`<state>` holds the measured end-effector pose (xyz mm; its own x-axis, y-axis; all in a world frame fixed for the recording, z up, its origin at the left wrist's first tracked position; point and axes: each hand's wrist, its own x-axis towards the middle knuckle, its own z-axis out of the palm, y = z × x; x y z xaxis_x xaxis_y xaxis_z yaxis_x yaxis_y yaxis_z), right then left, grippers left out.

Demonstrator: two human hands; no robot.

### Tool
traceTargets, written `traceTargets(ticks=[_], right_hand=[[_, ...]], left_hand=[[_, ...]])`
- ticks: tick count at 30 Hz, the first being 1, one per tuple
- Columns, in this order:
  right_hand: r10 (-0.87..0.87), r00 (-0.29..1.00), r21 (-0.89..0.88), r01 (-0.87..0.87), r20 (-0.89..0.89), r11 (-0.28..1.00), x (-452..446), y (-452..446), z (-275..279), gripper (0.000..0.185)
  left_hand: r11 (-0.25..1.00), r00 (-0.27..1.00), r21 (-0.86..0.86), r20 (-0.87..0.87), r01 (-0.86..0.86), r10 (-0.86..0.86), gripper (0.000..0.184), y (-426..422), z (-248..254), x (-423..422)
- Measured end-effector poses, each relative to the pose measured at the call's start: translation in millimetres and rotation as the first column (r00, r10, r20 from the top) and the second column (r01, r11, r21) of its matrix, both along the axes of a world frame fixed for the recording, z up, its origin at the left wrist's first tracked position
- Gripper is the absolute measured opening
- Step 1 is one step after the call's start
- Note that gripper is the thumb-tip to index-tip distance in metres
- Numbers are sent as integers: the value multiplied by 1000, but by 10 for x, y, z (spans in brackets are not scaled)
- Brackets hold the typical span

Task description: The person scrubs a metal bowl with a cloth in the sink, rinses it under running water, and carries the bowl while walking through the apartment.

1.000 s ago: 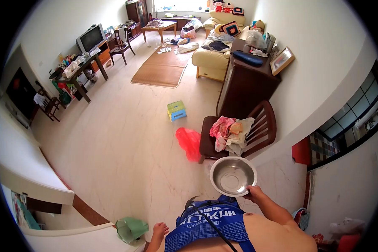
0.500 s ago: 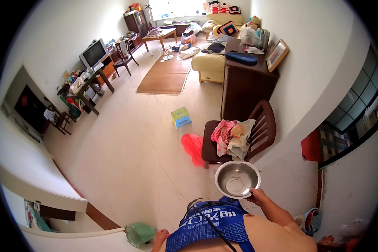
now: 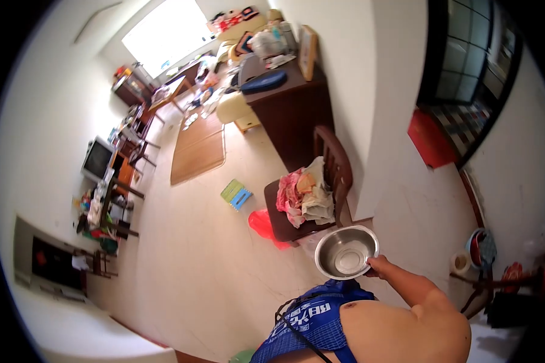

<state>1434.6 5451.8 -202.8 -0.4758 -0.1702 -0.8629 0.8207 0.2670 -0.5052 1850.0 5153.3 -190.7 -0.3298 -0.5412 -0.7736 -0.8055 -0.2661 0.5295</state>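
Observation:
My right hand point(image 3: 378, 266) grips the rim of a round stainless steel basin point(image 3: 347, 252), held out in front of my body. The basin's inside faces up and holds nothing I can see. My left hand is out of the picture. Only a sliver of a green plastic bag point(image 3: 242, 356) shows at the bottom edge, beside my blue apron point(image 3: 309, 314). Just beyond the basin stands a dark wooden chair point(image 3: 339, 163) with crumpled pink and cream plastic bags point(image 3: 303, 192) on its seat.
A red plastic bag point(image 3: 264, 227) lies on the floor by the chair, near a green and blue folding stool point(image 3: 235, 195). A dark cabinet point(image 3: 293, 118) stands behind the chair. To the right, a red mat point(image 3: 429, 139) lies by the tiled doorway.
My view has turned and tilted to the right. The basin stays in my right hand. My left hand, seen before by the green bag, has left the picture.

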Motion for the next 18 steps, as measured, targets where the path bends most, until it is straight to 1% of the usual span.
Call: traceTargets(ticks=[2, 5, 12, 15, 18], right_hand=[[-67, 998, -18, 67, -1, 998, 26, 46, -87, 33], [-94, 995, -48, 94, -10, 994, 70, 93, -108, 32], [-186, 982, -91, 189, 47, 978, 213, 153, -266, 31], [-199, 980, -55, 200, 25, 978, 280, 165, -358, 31], [-164, 986, -13, 165, 30, 986, 300, 193, -413, 31]], left_hand=[[999, 999, -10, 7, 33, -33, 17, -95, 39, -121], [996, 996, -18, 19, 84, -84, 16, -215, 70, -275], [987, 987, -29, 33, 157, -156, 15, -408, 72, -485], [986, 986, -27, 37, 164, -163, 14, -440, 89, -483], [989, 989, -27, 34, 148, -147, 14, -410, 103, -393]])
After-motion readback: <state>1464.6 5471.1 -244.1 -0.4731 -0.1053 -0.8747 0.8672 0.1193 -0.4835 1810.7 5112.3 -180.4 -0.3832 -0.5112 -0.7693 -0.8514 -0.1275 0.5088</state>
